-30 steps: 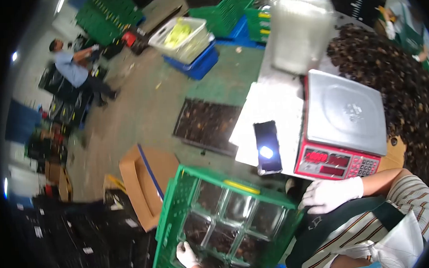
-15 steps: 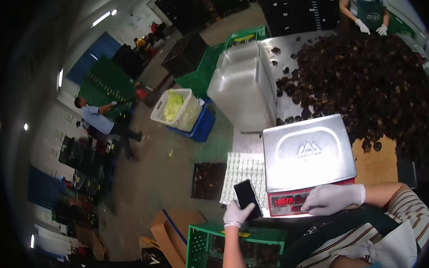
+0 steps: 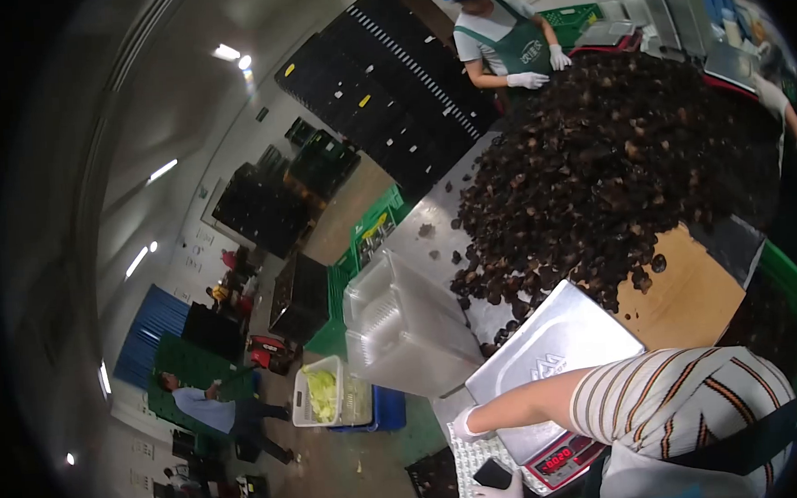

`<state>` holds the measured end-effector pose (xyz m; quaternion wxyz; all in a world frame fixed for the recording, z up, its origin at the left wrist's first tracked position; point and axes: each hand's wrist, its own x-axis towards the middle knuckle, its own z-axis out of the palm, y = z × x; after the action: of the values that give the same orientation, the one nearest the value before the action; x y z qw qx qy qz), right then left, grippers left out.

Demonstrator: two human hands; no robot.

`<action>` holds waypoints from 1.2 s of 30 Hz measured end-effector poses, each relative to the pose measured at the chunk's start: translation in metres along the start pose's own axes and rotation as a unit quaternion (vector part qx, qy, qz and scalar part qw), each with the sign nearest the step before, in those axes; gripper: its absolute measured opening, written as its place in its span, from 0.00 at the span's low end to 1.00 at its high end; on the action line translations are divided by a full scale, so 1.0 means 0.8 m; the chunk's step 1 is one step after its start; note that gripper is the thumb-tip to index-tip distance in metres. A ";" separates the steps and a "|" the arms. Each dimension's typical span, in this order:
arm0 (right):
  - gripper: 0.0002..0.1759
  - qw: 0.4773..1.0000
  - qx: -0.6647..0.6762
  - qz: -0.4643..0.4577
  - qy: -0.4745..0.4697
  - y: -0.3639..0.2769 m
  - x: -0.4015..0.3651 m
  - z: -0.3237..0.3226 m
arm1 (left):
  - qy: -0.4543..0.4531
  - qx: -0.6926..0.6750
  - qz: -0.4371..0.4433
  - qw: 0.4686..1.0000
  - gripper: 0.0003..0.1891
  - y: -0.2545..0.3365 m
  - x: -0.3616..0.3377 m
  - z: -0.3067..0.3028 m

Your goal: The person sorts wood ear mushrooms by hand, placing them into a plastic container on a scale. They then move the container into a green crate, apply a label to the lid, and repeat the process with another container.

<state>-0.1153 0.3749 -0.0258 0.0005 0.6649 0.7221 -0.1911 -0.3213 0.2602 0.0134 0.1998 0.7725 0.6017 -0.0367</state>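
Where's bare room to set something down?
On the brown board, between dark pile, scale and striped sleeve; and on metal tabletop between pile and clear containers. Crowded: around the paper, with phone, left hand and right hand.

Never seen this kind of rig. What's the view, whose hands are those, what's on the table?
There's no machine arm here: a person works with two white-gloved hands, seen from a camera on their head, which makes the room look tilted and curved. The right hand reaches across the scale to the printed sheet. The left hand is at the phone; whether it grips it, I can't tell. Also on the metal table are a big heap of dark pieces, a brown board and stacked clear containers. The person in a green apron across the table is a co-worker, not the wearer.
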 end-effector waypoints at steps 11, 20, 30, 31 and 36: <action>0.11 0.918 0.261 0.117 0.275 0.011 -0.042 -0.069 | 0.051 -0.450 0.119 0.884 0.45 -0.099 0.066 0.061; 0.10 0.736 0.485 -0.184 0.434 -0.023 -0.192 -0.205 | 0.080 -0.106 0.068 0.989 0.53 0.006 0.013 0.015; 0.16 0.807 0.571 -0.144 -0.045 -0.033 -0.389 -0.159 | 0.116 -0.696 0.117 0.699 0.33 -0.001 -0.141 -0.064; 0.16 0.808 0.564 -0.142 -0.095 -0.041 -0.399 -0.143 | 0.101 -0.693 0.191 0.688 0.36 0.008 -0.181 -0.071; 0.13 0.852 0.444 -0.225 -0.162 -0.077 -0.434 -0.074 | 0.080 -0.596 0.091 0.793 0.27 0.056 -0.322 -0.023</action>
<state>-0.1194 0.0555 0.1346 -0.2208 0.3730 0.6797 -0.5917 -0.3524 0.0223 0.1188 0.5745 0.5517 0.4447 0.4098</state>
